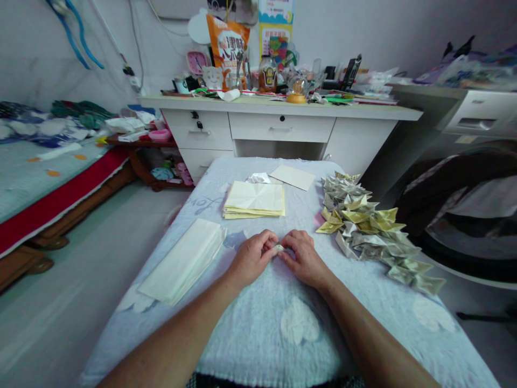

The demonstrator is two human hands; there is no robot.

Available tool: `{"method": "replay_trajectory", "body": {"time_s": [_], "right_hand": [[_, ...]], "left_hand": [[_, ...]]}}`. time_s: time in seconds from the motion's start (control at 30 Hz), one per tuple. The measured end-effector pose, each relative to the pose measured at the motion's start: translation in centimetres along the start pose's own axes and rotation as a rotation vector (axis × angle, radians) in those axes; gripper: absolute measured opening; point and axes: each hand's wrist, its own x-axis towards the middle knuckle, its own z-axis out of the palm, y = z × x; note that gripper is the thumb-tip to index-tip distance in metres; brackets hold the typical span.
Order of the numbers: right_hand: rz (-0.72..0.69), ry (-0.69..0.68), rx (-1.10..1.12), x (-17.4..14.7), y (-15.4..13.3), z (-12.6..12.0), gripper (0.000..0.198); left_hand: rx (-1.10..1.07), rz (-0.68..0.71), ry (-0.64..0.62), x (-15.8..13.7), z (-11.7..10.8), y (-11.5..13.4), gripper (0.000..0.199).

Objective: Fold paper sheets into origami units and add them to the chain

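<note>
Head view: the bare left hand and right hand pinch one small pale folded paper, their grip nearly closed, over light-blue patterned cloth, near the square cream-and-yellow paper stack.

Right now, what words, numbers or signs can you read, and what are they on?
"津味": on the orange bag; its other writing is unclear.
Too small or blurred to read: the wall poster, the jar label, the pink clock, the washing machine badge and the cloth's curly script.
</note>
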Motion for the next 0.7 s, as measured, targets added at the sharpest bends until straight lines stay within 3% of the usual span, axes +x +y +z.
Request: {"method": "replay_trajectory", "body": {"time_s": [0.13, 0.27, 0.47, 0.7], "right_hand": [[-0.036, -0.007, 0.056, 0.12, 0.34, -0.04, 0.021], [-0.031, 0.04, 0.128, 0.24, 0.73, -0.06, 0.023], [-0.025, 0.082, 0.187, 0.3, 0.84, -0.18, 0.022], [-0.048, 0.098, 0.225, 0.28, 0.69, -0.17, 0.022]], "left_hand": [[0.0, -0.018, 0.012, 0.11, -0.2, 0.11, 0.009], [0.056, -0.026, -0.022, 0.26, -0.5, 0.03, 0.027], [-0.155, -0.101, -0.083, 0.41, -0.58, -0.67, 0.029], [-0.164, -0.114, -0.083, 0.32, -0.78, -0.53, 0.028]]}}
